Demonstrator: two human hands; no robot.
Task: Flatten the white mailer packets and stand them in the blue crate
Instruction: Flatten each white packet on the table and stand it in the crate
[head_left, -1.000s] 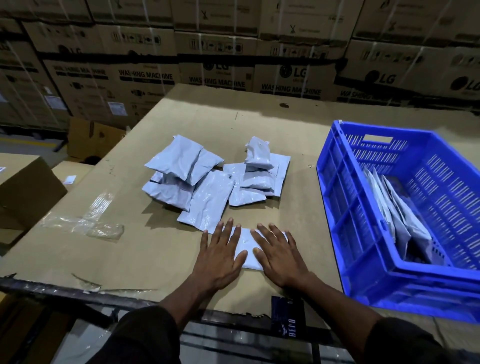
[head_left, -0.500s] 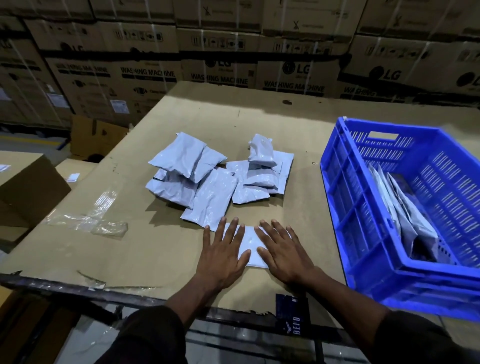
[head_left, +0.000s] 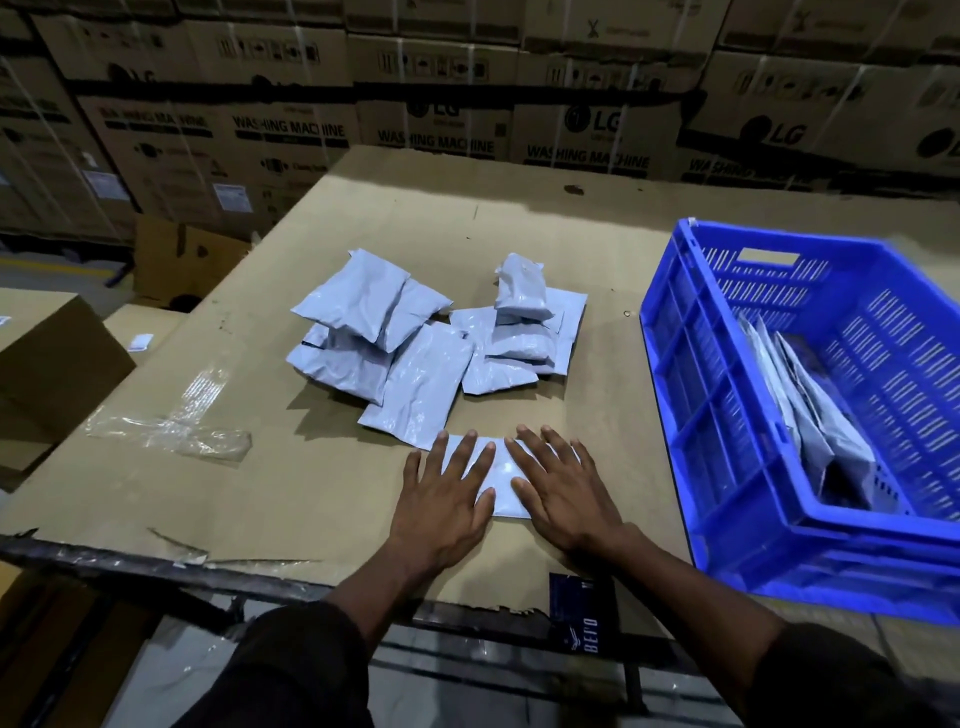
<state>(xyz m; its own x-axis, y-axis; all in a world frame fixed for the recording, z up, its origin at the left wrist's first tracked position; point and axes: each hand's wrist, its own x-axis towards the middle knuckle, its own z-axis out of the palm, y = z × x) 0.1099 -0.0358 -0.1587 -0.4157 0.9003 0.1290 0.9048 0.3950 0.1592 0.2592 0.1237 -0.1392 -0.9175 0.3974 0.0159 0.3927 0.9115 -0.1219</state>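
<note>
A white mailer packet (head_left: 501, 475) lies flat on the cardboard-covered table near its front edge. My left hand (head_left: 441, 501) and my right hand (head_left: 563, 491) press palm-down on it, fingers spread, side by side. Beyond them sits a loose pile of several white mailer packets (head_left: 415, 353), some puffy and overlapping. The blue crate (head_left: 691, 415) stands on the table's right side, and several flattened packets (head_left: 810, 415) stand on edge inside it, leaning toward its near left wall.
Crumpled clear plastic tape (head_left: 182, 426) lies on the table's left. A brown carton (head_left: 47, 374) stands off the left edge. Stacked washing-machine boxes (head_left: 467, 124) wall off the back. A dark tag (head_left: 582, 608) hangs at the torn front edge.
Both hands stay flat on the packet, with the fingers sliding slightly outward over it. The view shifted a little; the pile and crate have not moved.
</note>
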